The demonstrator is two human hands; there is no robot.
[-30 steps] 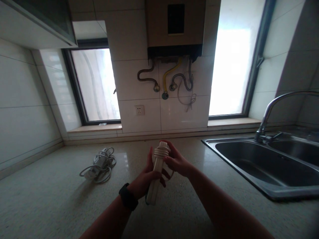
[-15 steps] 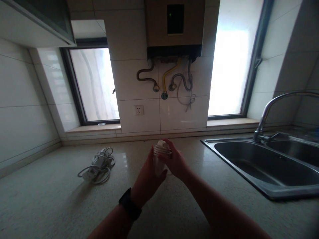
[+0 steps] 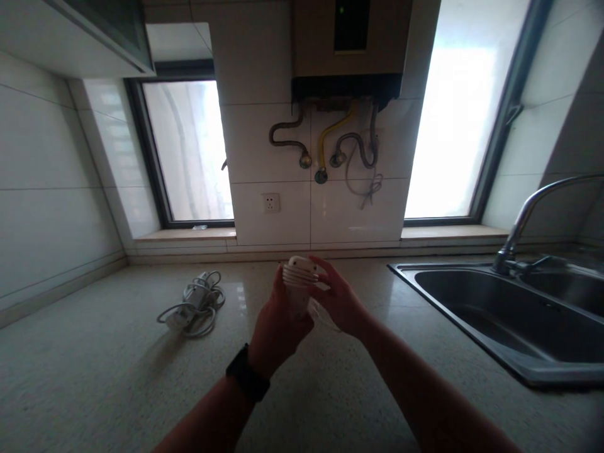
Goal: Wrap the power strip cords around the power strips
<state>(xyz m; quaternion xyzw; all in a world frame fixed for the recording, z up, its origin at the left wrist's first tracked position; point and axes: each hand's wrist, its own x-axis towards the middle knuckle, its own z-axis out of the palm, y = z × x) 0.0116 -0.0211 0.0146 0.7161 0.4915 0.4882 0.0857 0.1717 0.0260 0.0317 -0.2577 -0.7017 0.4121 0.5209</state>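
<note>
My left hand (image 3: 280,321) is wrapped round a white block that looks like a small power strip (image 3: 297,302), held upright above the counter. Several turns of its white cord (image 3: 300,274) circle the upper part, below the rounded top end. Against the right side of these turns, my right hand (image 3: 337,296) has its fingers bent and closed on the cord. A loose loop of cord hangs below the right hand. Fingers and palm cover part of the block. To the left lies another white power strip (image 3: 191,302) with its grey-white cord in loose loops.
The speckled stone counter (image 3: 117,377) runs along a tiled wall. At right is a steel double sink (image 3: 472,314) with a curved tap (image 3: 523,214). A wall socket (image 3: 270,202) and a water heater (image 3: 321,38) with hoses are ahead, between two windows.
The view has shifted slightly, so the room appears further right. My right fingers have opened a little around the wound cord, and more of the block's top and a loose cord loop show.
</note>
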